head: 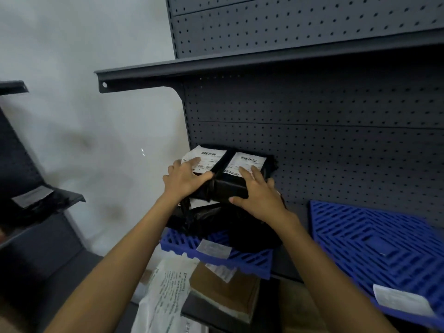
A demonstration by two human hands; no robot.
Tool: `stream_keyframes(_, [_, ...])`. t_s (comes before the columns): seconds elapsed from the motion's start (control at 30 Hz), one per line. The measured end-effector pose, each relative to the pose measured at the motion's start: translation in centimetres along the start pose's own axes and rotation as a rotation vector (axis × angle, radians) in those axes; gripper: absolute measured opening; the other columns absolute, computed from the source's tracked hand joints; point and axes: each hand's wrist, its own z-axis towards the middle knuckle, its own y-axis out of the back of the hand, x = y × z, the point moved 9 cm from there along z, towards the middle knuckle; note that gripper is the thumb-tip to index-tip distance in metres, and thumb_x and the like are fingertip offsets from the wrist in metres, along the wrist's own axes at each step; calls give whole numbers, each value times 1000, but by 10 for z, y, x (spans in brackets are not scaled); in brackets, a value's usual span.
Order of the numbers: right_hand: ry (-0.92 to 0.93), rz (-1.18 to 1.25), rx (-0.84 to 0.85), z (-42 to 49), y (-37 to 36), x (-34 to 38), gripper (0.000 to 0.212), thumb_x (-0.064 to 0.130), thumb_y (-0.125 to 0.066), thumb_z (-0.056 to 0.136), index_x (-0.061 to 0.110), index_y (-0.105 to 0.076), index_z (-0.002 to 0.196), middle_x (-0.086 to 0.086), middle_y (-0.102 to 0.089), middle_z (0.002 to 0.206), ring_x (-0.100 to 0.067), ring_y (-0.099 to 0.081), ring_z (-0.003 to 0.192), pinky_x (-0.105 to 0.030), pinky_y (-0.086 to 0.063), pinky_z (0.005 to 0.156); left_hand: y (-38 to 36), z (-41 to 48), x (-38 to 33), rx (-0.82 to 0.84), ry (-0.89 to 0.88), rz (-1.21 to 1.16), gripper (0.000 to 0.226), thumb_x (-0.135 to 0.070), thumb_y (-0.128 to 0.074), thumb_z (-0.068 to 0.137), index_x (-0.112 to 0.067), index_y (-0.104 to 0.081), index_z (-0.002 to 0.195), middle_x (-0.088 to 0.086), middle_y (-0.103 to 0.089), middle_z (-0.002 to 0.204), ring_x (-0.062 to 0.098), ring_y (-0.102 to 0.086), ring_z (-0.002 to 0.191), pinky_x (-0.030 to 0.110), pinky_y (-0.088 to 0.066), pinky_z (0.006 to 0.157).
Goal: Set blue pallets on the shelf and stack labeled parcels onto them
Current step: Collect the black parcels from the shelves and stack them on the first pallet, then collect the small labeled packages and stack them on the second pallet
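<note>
Two black-wrapped parcels with white barcode labels lie side by side on top of a pile of black parcels on the left blue pallet (242,259). My left hand (185,181) rests flat on the left parcel (209,156), fingers over its label. My right hand (258,198) grips the front corner of the right parcel (247,162), thumb on its front face. A lower black parcel (240,227) bulges out beneath them. A second blue pallet (374,241) lies on the same shelf to the right, bare except for a white label at its front edge.
The dark grey pegboard shelving (312,140) backs the pallets, with an upper shelf (216,66) overhead. Below the shelf edge lie a brown cardboard box (225,289) and a white printed mailer bag (165,296). Another shelf unit (36,203) with a parcel stands at the left.
</note>
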Motion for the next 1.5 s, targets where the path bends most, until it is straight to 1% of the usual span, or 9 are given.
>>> stream_keyframes(0.17, [16,59,-157,-20,11,4,75,38,-62,94,28,-19,154,-1,-6,163,-35,-29,141,-47,-36,108,4,0,-2,38,-110,-21,73,-74,-53,80,-40,-41,144,13,-23,160,35,-24,145,58,-19,113])
stream_keyframes(0.3, [6,30,-250,-53,25,-4,76,34,-60,94,25,-15,155,-7,-33,153,-31,-42,132,-45,-46,100,11,-22,-15,8,-237,-9,53,-59,-51,91,-35,-50,139,6,-28,158,28,-23,146,60,-10,114])
stream_keyframes(0.37, [-40,-41,-232,-71,26,-14,77,36,-59,95,22,-13,155,-11,-43,146,-34,-43,128,-44,-46,98,19,-38,-32,-47,-367,22,42,-44,-53,95,-30,-55,135,3,-40,151,26,-30,143,59,-15,114])
stream_keyframes(0.47, [-112,-163,-172,-99,26,-30,65,39,-57,95,20,-27,150,-12,-49,140,-36,-44,126,-44,-43,97,29,-66,-64,-75,-574,-39,36,-24,-53,97,-20,-58,132,8,-55,137,28,-48,129,49,-37,108])
stream_keyframes(0.6, [-173,-277,-166,-138,37,-48,49,38,-57,95,17,-44,139,-12,-57,130,-35,-52,118,-42,-45,90,18,-105,-107,22,-738,-18,36,-26,-54,98,-19,-56,134,9,-56,135,30,-53,122,46,-49,95])
stream_keyframes(1.03, [-499,-435,-211,-302,111,-166,37,27,-54,96,19,-53,131,-9,-60,126,-31,-56,115,-39,-45,88,-86,-248,-273,246,-1146,146,37,-32,-58,96,-24,-55,132,1,-58,132,24,-56,120,43,-50,93])
stream_keyframes(1.27, [-742,-508,-239,-465,163,-261,31,25,-51,95,16,-52,124,-12,-63,115,-33,-56,111,-40,-44,85,-151,-388,-396,349,-1344,133,37,-31,-56,96,-26,-54,132,0,-57,133,24,-54,121,43,-49,92])
stream_keyframes(1.4, [-882,-533,-226,-576,195,-313,41,30,-54,94,16,-49,132,-10,-59,127,-31,-52,121,-41,-42,93,-180,-491,-469,408,-1458,124,37,-34,-57,95,-28,-55,131,-1,-58,132,26,-54,122,44,-49,92])
stream_keyframes(1.5, [-973,-570,-226,-662,221,-347,40,31,-55,93,16,-49,130,-10,-59,125,-32,-54,119,-40,-43,91,-195,-573,-523,437,-1553,90,35,-33,-58,96,-27,-55,130,0,-59,129,26,-56,119,44,-50,88])
